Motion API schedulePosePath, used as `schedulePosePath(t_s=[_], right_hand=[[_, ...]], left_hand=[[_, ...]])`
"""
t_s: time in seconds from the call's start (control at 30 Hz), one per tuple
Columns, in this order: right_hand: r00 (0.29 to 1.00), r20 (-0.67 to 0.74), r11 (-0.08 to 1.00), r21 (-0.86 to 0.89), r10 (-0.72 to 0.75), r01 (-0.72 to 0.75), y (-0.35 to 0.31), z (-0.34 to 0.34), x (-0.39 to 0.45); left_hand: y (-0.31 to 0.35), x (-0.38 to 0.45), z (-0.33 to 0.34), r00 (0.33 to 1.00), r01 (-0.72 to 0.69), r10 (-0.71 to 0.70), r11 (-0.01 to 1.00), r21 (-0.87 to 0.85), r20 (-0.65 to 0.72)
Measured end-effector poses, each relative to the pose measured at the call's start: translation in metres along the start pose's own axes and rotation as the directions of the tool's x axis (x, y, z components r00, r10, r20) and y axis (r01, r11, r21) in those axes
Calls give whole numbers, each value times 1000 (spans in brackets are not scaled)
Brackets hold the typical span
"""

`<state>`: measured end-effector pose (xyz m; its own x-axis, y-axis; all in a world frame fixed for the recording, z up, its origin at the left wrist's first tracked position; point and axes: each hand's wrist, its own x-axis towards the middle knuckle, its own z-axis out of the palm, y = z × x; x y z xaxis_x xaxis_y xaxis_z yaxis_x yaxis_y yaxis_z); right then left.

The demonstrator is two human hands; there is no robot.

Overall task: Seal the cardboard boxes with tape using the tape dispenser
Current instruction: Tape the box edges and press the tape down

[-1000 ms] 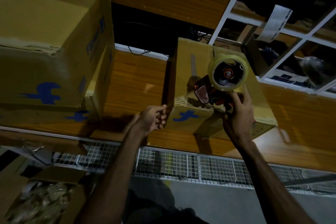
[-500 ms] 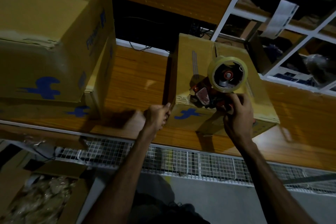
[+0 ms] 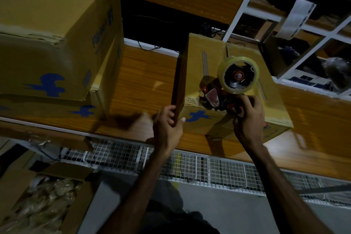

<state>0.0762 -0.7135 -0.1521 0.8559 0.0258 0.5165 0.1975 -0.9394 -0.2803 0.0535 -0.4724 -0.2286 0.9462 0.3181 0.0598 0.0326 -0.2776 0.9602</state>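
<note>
Both hands are busy in my head view: left hand [image 3: 168,122] has just closed onto the near left corner of the small cardboard box [image 3: 226,89], which sits on the tabletop [image 3: 144,81]. Right hand [image 3: 248,118] clamps the tape dispenser [image 3: 229,85] against the box's near top edge. Braced now, I judge the pull can start.

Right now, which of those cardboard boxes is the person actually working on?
The small box standing alone on the right of the wooden shelf. Both hands are on it, the tape dispenser resting on top. The two bigger boxes stacked at left are untouched.
</note>
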Motion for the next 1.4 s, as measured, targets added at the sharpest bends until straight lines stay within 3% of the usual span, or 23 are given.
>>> schedulePosePath(t_s=[0.13,0.27,0.47,0.63,0.8,1.03,1.4], right_hand=[[1000,-22,999,46,-17,18,-4,-3,-2],[1000,-8,999,36,-1,1,-2,-2,-3],[1000,12,1000,11,-18,18,1,-3,-3],[999,27,999,-31,-17,18,1,0,-4],[997,17,995,-69,-72,73,6,-1,-2],[993,48,990,-86,-108,111,31,-12,-1],[999,52,993,-120,12,-6,192,-75,-20]], left_hand=[[12,17,2,910,-415,413,899,136,45],[10,30,12,800,-598,594,782,173,81],[-5,36,18,759,-645,650,746,163,32],[-6,35,19,772,-629,636,764,147,-4],[-2,33,20,719,-674,693,714,189,-51],[9,18,21,775,-600,624,775,200,-95],[26,0,31,868,-430,460,884,182,-185]])
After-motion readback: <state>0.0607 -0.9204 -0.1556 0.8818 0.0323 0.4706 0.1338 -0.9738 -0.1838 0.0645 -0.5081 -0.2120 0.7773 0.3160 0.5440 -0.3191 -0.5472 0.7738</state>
